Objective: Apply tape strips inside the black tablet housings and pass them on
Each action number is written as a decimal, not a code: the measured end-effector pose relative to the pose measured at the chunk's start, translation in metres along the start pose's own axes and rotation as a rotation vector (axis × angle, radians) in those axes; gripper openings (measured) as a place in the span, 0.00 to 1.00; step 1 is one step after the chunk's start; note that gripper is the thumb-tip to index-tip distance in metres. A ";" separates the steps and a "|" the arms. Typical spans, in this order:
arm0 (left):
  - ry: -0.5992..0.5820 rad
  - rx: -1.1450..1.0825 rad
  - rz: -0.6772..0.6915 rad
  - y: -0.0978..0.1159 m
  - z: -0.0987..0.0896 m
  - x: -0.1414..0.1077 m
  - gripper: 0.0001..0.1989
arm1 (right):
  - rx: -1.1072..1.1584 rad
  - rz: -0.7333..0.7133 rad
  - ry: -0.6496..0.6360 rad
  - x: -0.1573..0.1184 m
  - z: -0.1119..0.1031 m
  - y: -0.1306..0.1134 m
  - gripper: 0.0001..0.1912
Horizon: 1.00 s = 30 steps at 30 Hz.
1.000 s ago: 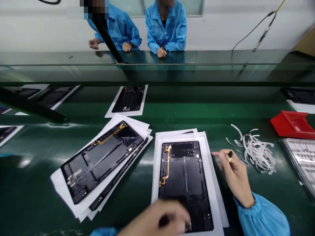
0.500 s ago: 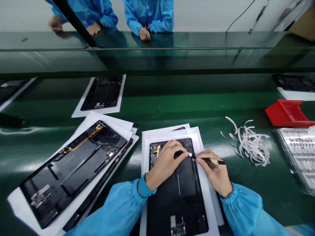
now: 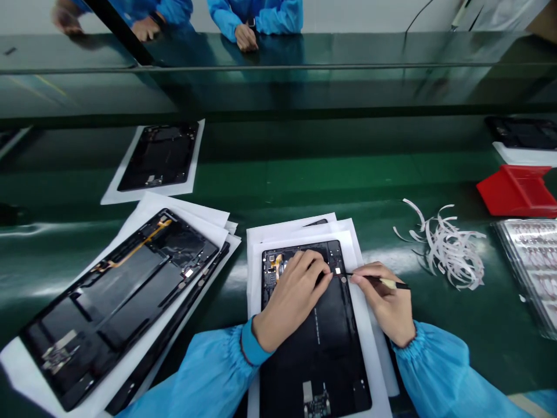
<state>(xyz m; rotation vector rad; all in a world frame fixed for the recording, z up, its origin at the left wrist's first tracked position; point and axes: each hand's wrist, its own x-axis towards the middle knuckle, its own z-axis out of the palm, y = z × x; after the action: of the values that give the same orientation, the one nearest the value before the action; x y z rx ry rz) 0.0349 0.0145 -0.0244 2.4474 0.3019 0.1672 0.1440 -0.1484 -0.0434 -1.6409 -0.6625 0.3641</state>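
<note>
An opened black tablet shell lies on white sheets, with a small circuit board near its lower end. My left hand rests over its upper part, thumb and fingers pinched together; whatever lies between them is hidden. At the tablet's upper right edge, my right hand grips a slim pointed tool with a cream and black handle. Its thin dark tip reaches left over the tablet, close to my left fingertips and a small round silver spot. Whether the tool is tweezers is not clear.
More tablet shells are stacked with white sheets at left, and another shell lies behind. To the right are curled white strips, a red bin and a clear parts tray. Two people in blue are across the bench.
The whole view has shifted slightly. My left fingers have closed closer together, and my right hand with the tool has drawn a little to the right of the tablet.
</note>
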 end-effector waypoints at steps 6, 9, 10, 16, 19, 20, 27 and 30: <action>-0.029 -0.054 -0.013 -0.003 -0.001 0.000 0.05 | 0.036 0.096 0.035 0.000 0.002 -0.003 0.05; -0.031 -0.048 -0.015 -0.002 -0.001 -0.001 0.04 | 0.042 0.038 0.012 -0.001 0.001 -0.002 0.03; -0.029 -0.049 -0.016 -0.002 -0.001 -0.001 0.04 | 0.040 0.011 0.000 -0.001 0.001 -0.001 0.03; -0.022 -0.104 -0.040 0.000 -0.002 0.003 0.04 | 0.022 -0.040 -0.016 0.000 0.004 0.000 0.04; -0.008 -0.155 -0.074 0.000 -0.002 0.005 0.04 | 0.026 -0.020 -0.031 0.002 0.005 -0.001 0.05; -0.005 -0.165 -0.079 -0.001 -0.001 0.006 0.05 | 0.024 -0.009 -0.039 0.002 0.005 -0.001 0.06; -0.006 -0.177 -0.080 -0.003 -0.001 0.007 0.05 | 0.048 0.025 -0.034 0.003 0.002 0.002 0.04; -0.006 -0.175 -0.075 -0.003 -0.001 0.006 0.04 | 0.066 0.032 -0.034 0.004 0.002 0.003 0.04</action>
<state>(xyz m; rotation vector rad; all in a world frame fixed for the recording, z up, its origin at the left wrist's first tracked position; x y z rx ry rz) 0.0404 0.0193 -0.0253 2.2594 0.3607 0.1474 0.1464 -0.1450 -0.0465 -1.5873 -0.6442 0.4333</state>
